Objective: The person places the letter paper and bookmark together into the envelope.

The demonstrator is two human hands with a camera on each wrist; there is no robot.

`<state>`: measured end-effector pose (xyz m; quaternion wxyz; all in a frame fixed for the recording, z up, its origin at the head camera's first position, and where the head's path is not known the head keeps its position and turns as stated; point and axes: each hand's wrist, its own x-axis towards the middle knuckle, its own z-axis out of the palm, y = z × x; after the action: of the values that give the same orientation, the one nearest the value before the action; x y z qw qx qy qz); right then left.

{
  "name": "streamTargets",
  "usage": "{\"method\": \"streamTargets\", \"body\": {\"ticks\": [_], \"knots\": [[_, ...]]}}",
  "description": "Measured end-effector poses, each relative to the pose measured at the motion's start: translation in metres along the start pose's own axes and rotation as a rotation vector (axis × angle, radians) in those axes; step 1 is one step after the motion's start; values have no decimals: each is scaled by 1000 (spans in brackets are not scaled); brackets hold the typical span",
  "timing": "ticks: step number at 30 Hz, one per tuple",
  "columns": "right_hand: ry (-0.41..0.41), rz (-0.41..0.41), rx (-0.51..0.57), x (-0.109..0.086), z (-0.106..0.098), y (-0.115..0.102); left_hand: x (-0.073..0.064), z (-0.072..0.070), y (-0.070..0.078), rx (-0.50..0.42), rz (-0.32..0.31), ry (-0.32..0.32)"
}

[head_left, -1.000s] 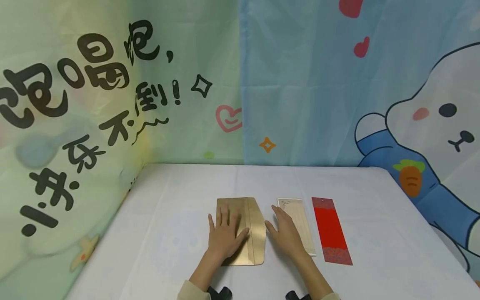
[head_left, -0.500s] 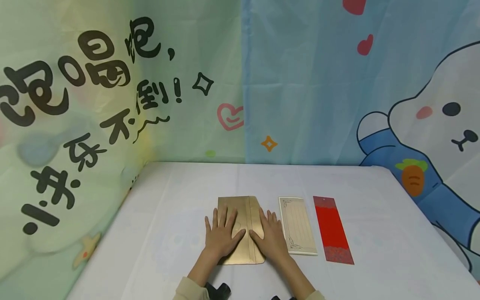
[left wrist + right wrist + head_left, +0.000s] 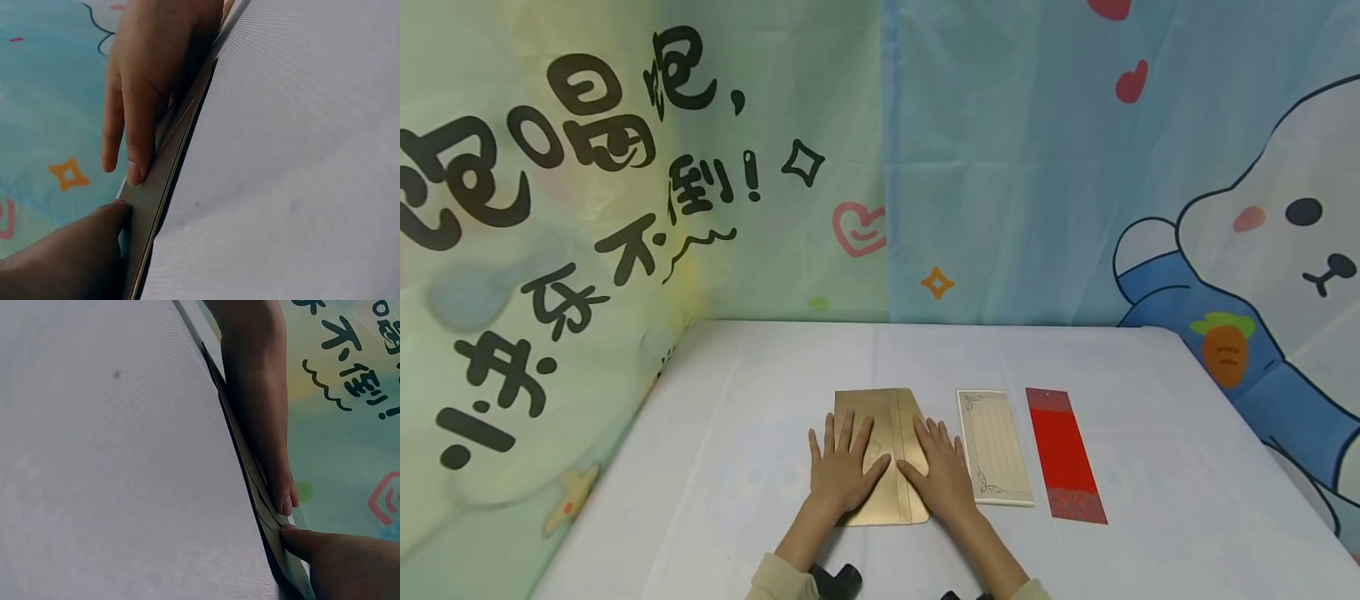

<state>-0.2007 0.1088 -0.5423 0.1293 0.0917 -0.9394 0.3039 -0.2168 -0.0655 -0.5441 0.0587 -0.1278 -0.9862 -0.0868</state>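
A gold paper envelope (image 3: 880, 408) lies flat on the table, with a lengthwise crease and a slant-cornered flap on its right side. My left hand (image 3: 841, 473) rests on the envelope's left part, fingers spread and straight. On the right part and flap lies my right hand (image 3: 946, 479), fingers extended, the two thumbs pointing toward each other near the crease. The left wrist view gives a low, edge-on look at the envelope (image 3: 147, 206), with both hands touching its top. In the right wrist view, the envelope (image 3: 267, 522) is a thin dark strip beneath the fingers.
To the right lies a cream card or notepaper (image 3: 996, 450) with printed lines and corner ornaments. Beyond it is a red strip (image 3: 1063, 454) with patterned ends. A white cloth covers the table (image 3: 760, 392). Printed curtains (image 3: 1000, 167) stand behind and left.
My right hand has moved left from beside the cream card onto the envelope's flap, uncovering the card. My left hand has shifted slightly left, staying on the envelope.
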Motion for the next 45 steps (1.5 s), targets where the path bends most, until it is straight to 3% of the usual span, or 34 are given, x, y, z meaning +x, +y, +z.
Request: {"method": "streamTargets", "body": {"ticks": [5,18,24,29,35,38,45], "knots": [[53,-13,152,2,-1,0,1,2,-1,-9,0,9],[60,104,486,6,-5,-2,3,4,-2,-92,-12,34],[-125,223,867,9,-12,0,4,5,-4,-132,-17,41],[-304,229,938,11,-18,8,3,4,-3,-154,-19,25],[-536,202,1114,13,-21,17,1,3,-3,-162,-21,16],[-569,178,1117,14,-22,18,0,3,-3,-171,-22,9],[-560,136,1059,16,-22,20,2,2,-3,-194,-16,26]]}}
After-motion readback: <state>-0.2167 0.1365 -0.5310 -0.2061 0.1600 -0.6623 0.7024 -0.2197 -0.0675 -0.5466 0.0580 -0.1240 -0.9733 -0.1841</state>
